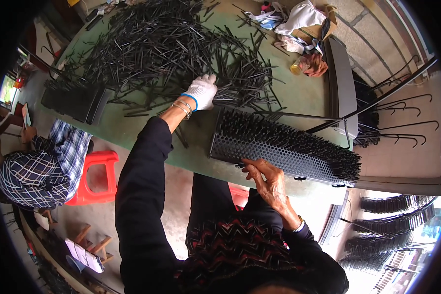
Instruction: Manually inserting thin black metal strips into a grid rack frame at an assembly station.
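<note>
My left hand (201, 92), in a white glove with a blue cuff, reaches to the near edge of a large pile of thin black strips (152, 44). Its fingers look curled down among the strips, and what they hold is hidden. In front of me lies a long black perforated rack (264, 144), its back rows filled with upright black pieces and its front rows showing bare holes. My bare right hand (269, 183) is closed at the rack's front edge, thumb and forefinger beside a small dark clip.
A black box (76, 100) stands at the table's left end. Bags and cloths (299, 24) lie at the back right, beside a cup of yellow liquid (297, 67). Metal rods with hooked ends (402, 105) stick out at right. A person in plaid (39, 169) sits at left near a red stool (98, 176).
</note>
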`<action>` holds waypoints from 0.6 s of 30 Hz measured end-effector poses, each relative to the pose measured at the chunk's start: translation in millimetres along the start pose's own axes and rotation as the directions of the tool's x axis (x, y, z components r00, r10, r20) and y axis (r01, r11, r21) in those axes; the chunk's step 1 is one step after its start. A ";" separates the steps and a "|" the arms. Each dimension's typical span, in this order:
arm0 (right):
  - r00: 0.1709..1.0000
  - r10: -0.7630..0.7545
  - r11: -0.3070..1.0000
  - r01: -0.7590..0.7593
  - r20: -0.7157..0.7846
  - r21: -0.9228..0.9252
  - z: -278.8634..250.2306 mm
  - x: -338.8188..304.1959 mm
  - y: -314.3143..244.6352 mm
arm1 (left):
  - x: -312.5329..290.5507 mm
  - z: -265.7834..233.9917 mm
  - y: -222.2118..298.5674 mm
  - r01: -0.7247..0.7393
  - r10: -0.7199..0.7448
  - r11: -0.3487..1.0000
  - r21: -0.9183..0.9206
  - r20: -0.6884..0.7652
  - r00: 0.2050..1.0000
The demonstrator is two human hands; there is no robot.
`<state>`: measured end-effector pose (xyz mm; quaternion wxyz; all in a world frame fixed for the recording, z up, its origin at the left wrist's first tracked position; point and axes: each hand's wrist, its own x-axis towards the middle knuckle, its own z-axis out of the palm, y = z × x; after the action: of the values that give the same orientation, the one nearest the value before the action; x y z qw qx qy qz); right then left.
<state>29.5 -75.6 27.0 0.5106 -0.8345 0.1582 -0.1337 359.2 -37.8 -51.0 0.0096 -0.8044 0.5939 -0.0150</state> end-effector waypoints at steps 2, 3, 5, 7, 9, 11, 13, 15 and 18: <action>1.000 -0.003 1.000 0.003 0.000 -0.005 -1.3 1.4 -0.7 | -1.3 -4.8 1.7 0.013 -0.012 0.999 -0.034 0.033 0.999; 1.000 -0.006 1.000 0.006 0.006 -0.007 -0.9 1.8 -1.1 | -2.7 -4.3 2.1 0.069 -0.064 0.996 -0.060 0.072 0.995; 1.000 -0.016 1.000 0.017 0.010 -0.023 -1.1 5.1 0.0 | -6.2 -4.0 -0.3 0.122 -0.116 0.990 -0.073 0.084 0.990; 1.000 -0.018 0.999 0.018 0.011 -0.044 -3.1 10.8 -1.0 | 0.1 -10.7 -4.9 0.179 -0.157 0.971 -0.156 0.145 0.977; 0.999 -0.037 0.999 0.037 -0.008 -0.027 -6.5 18.9 -7.8 | 2.6 -22.0 -9.7 0.272 -0.226 0.928 -0.255 0.197 0.954; 0.998 -0.063 0.997 0.062 -0.012 -0.054 -9.8 28.3 -13.2 | 5.1 -25.5 -17.9 0.350 -0.297 0.872 -0.341 0.199 0.934; 0.997 -0.074 0.994 0.074 0.001 -0.082 -9.2 41.4 -20.4 | 0.3 -18.2 -36.9 0.425 -0.388 0.685 -0.591 0.198 0.900; 0.990 -0.136 0.985 0.139 0.035 -0.100 5.1 54.2 -33.7 | -6.2 0.6 -66.3 0.383 -0.461 0.490 -0.783 0.139 0.876; 0.916 -0.388 0.901 0.400 0.098 -0.171 42.6 66.1 -44.7 | -14.3 -12.4 -76.5 0.337 -0.518 0.190 -0.922 0.197 0.832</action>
<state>112.0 -48.4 52.2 0.3968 -0.8973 -0.0176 -0.1928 427.7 -1.6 -36.3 -0.5042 -0.7870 0.2409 0.2616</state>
